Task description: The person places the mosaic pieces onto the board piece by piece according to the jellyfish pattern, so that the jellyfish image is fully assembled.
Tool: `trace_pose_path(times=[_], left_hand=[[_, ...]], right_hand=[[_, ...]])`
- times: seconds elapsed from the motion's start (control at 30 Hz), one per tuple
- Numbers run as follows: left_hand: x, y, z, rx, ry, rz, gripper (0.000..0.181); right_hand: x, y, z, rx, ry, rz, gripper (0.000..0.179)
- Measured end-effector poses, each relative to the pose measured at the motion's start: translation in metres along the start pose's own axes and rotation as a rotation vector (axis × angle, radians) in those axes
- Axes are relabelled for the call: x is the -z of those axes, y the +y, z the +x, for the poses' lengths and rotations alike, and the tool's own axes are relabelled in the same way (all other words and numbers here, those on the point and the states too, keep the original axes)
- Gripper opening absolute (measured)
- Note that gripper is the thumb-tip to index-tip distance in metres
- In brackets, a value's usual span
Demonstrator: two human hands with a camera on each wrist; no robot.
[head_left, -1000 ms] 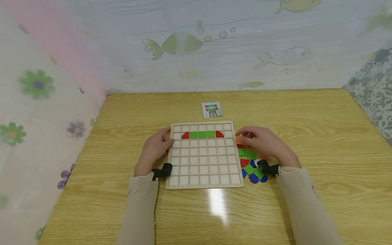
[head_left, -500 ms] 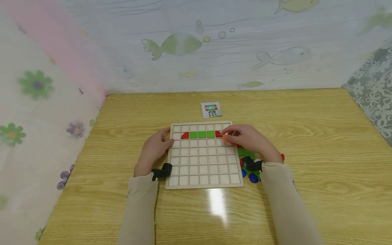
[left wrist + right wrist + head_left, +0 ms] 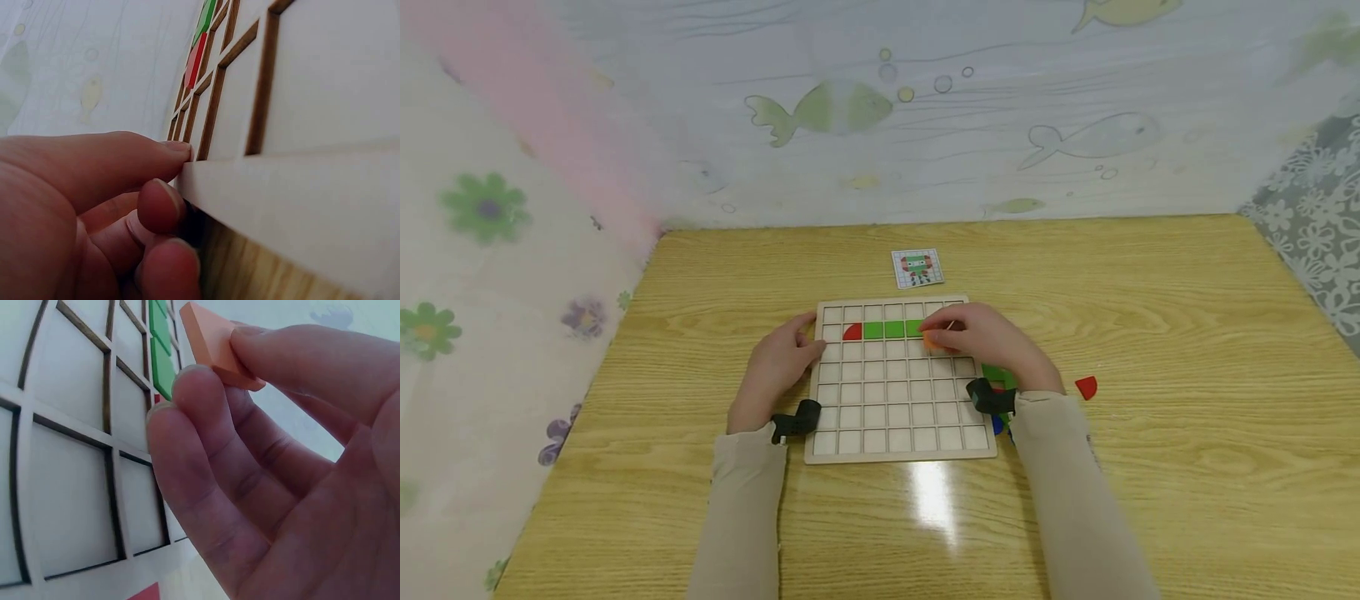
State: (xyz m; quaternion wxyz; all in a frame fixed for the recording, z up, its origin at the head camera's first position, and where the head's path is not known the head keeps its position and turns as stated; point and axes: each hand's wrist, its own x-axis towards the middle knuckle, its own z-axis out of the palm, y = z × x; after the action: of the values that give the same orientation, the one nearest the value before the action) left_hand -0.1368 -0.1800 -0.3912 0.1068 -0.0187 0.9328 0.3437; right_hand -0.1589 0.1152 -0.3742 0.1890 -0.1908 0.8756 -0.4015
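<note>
Head view shows the left hand (image 3: 780, 358) gripping the wooden grid board (image 3: 901, 458) by its left edge, seemingly to steady it, while over it the right hand (image 3: 992, 337) pinches an orange tile (image 3: 215, 340), likely for control, with a picture card (image 3: 917, 268) beyond, perhaps for reference.

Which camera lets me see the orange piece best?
The right wrist view. There the orange piece is big and close, pinched in the right hand, its face and edge showing. The head view shows just a small bit, partly hidden by the hand; the left wrist view doesn't show it.
</note>
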Motion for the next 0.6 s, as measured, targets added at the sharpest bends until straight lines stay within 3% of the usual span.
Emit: trace_pose_path(times=[0.37,0.6], left_hand=[[0.001,-0.001,0.0,0.003,0.0,0.015,0.053],[-0.001,0.0,0.001,0.004,0.002,0.007,0.053]], right_hand=[[-0.011,0.0,0.011,0.028,0.044,-0.041,0.022],[-0.025,-0.011,0.022,0.063,0.022,-0.028,0.024]])
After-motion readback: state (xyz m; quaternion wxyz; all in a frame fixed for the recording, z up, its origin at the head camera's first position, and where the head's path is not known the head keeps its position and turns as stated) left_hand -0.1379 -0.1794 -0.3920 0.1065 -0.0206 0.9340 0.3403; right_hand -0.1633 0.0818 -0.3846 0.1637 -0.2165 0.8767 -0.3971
